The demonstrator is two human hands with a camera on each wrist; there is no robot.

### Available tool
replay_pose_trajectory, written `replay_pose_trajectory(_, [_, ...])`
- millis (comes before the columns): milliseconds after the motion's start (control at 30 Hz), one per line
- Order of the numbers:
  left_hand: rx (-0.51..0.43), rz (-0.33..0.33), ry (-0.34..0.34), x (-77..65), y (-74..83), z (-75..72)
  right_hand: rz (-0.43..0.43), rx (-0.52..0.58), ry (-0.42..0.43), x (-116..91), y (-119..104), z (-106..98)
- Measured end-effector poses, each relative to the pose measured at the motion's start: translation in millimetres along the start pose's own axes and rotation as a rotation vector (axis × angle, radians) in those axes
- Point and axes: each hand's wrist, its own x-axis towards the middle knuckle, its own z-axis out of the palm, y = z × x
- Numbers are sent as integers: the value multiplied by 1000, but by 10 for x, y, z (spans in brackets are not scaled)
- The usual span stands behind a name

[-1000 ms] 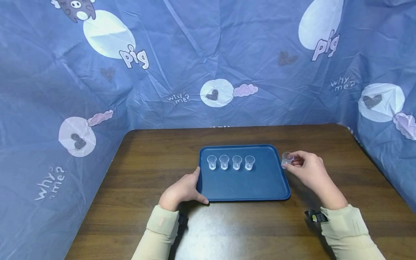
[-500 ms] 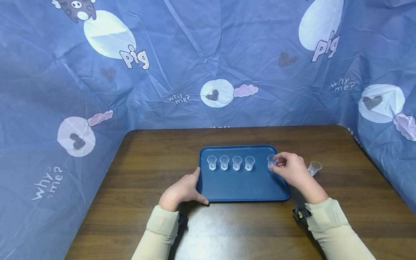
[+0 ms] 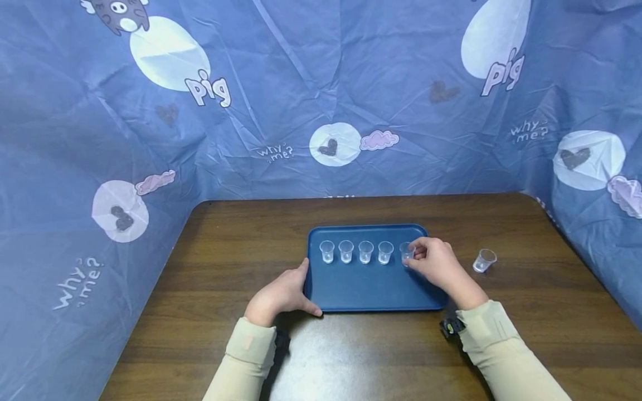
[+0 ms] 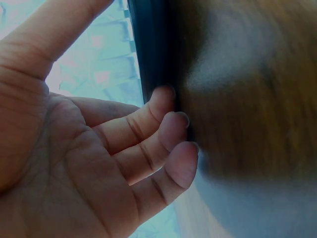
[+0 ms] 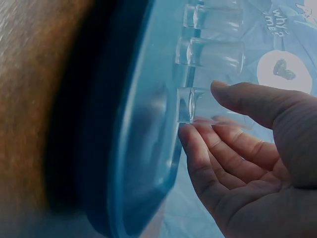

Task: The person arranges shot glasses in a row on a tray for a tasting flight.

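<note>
My right hand [image 3: 435, 264] holds a small clear cup [image 3: 406, 254] between thumb and fingers, upright at the right end of a row on a blue tray [image 3: 366, 289]. In the right wrist view the base of this cup [image 5: 186, 105] is at the tray surface; whether it touches cannot be told. To its left several matching cups stand in line, the nearest being a cup [image 3: 385, 252]. My left hand [image 3: 282, 291] rests against the tray's left side, thumb at the front left corner. In the left wrist view its fingertips [image 4: 181, 166] touch the tray's dark edge [image 4: 153, 49].
Another clear cup [image 3: 484, 260] stands on the wooden table [image 3: 241, 234] right of the tray, slightly tilted in appearance. A blue printed cloth [image 3: 281, 83] hangs behind and at both sides of the table.
My right hand has carried the cup leftward from beside the tray's right edge into line with the row. The cup on the table has come into sight. My left hand has stayed put.
</note>
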Motion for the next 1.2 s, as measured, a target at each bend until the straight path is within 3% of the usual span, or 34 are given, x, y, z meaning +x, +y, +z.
replay_pose_trajectory(233, [-4,-2,-1,10,-8,6,40,-15,-31,21,25,44])
replay_pose_trajectory(867, [2,-5,4,19,-10,0,-3,5,-4,44,20,55])
replay_pose_trajectory(1200, [-1,-7,0,-1,-7,0,-1,57,-13,-17,-38,-103])
